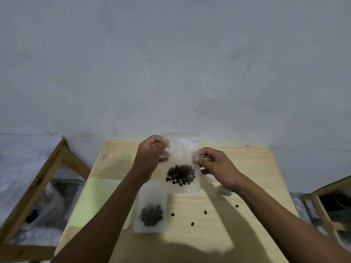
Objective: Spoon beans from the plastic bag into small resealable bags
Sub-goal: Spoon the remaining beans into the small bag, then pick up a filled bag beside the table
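Both hands hold a small clear resealable bag [181, 149] upright above the wooden table [247, 168]. My left hand [152, 154] pinches its upper left edge and my right hand [212, 162] pinches its right edge. A clump of dark beans [180, 174] sits in the bag's lower half. A second small bag with beans [151, 213] lies flat on the table below my left forearm. Several loose beans [205, 212] are scattered on the table to its right. No spoon or large plastic bag is in view.
A pale green sheet [91, 202] covers the table's left part. A small grey object [226, 192] is partly hidden under my right wrist. Wooden frames stand to the left [43, 177] and right [322, 192] of the table. A grey wall is behind.
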Demonstrator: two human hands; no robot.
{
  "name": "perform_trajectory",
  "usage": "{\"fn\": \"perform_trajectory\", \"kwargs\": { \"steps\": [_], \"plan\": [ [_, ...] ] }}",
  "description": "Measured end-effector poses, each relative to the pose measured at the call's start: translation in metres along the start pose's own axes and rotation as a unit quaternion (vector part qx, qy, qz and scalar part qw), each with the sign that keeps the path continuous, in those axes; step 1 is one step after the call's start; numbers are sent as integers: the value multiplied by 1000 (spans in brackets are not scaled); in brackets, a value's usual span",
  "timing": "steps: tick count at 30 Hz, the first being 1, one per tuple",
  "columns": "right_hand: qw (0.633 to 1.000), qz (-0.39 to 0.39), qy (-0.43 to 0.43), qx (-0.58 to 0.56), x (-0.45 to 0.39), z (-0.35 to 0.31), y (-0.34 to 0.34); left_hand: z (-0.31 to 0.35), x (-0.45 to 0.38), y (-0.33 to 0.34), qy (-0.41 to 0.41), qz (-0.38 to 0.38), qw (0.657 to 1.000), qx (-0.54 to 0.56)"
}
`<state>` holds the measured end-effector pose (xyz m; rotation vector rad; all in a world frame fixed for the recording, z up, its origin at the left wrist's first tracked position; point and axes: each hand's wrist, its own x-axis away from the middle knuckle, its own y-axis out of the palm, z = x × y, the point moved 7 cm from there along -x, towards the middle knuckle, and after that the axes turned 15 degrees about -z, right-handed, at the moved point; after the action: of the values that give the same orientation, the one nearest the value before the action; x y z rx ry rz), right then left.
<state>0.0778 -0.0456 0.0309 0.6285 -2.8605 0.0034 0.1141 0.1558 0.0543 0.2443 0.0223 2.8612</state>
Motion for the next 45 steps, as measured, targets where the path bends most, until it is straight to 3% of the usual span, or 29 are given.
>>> {"fn": "perform_trajectory", "kwargs": {
  "steps": [4,11,17,22,24,26,32,40,43,45],
  "plan": [
    [995,50,47,-72,-12,24,16,-23,8,-16,-55,17,998,32],
    [980,84,94,-155,-27,56,51,-74,38,-41,-140,-29,990,17],
    [981,62,115,-142,-47,64,99,-90,61,-85,-162,28,986,31],
    [987,28,119,-104,-78,69,146,-88,81,-148,-133,95,987,-2],
    [992,30,123,-25,-92,75,159,-87,91,-182,-122,119,985,-8],
    [986,14,114,123,-111,83,175,-86,99,-219,-109,140,984,-8],
    [911,-89,91,392,-162,101,246,-82,122,-306,-94,187,977,-45],
    [818,-117,115,551,-191,121,281,-72,130,-337,-86,162,981,-58],
    [812,-127,129,555,-196,123,281,-70,127,-336,-83,165,982,-47],
    [837,-132,130,515,-198,121,280,-67,123,-334,-77,166,982,-44]
  ]
}}
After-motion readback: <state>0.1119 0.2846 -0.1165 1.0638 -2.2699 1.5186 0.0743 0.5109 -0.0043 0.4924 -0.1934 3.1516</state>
